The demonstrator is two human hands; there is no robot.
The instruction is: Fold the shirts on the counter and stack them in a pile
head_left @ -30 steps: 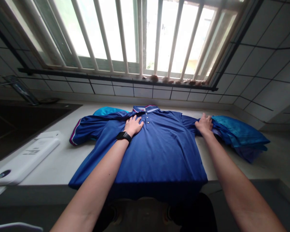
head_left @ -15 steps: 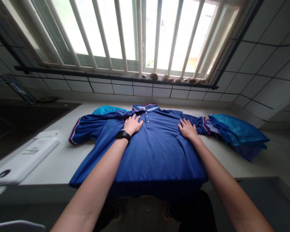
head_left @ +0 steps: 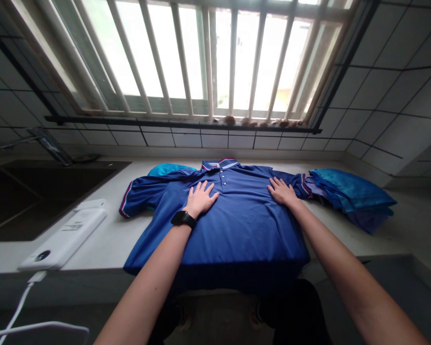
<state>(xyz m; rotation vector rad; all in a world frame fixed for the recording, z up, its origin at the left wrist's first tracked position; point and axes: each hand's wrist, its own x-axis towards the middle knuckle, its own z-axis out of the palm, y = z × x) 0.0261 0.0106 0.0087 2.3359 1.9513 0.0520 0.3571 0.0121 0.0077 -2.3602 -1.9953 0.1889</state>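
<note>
A dark blue polo shirt [head_left: 233, 230] lies spread face up, its collar toward the window and its hem hanging over the counter's front edge. My left hand [head_left: 201, 199] rests flat on its chest, left of the buttons, fingers spread; a black watch is on that wrist. Flat on the other side of the chest, near the right sleeve, lies my right hand [head_left: 282, 191], fingers apart. Both sleeves stretch outward. A bright teal cloth [head_left: 168, 168] shows partly from behind the left sleeve. The right cuff touches a pile of folded blue clothes [head_left: 352, 191].
A white power bank [head_left: 66, 237] with a plugged-in cable lies on the white counter [head_left: 111, 244] at left. Beyond it are a dark sink [head_left: 17, 206] and a faucet [head_left: 52, 146]. Small stones [head_left: 230, 120] line the sill of the barred window.
The view has shifted, so the sink and power bank appear farther right. My left hand has slid slightly down the shirt toward me. My right hand stays nearly in place.
</note>
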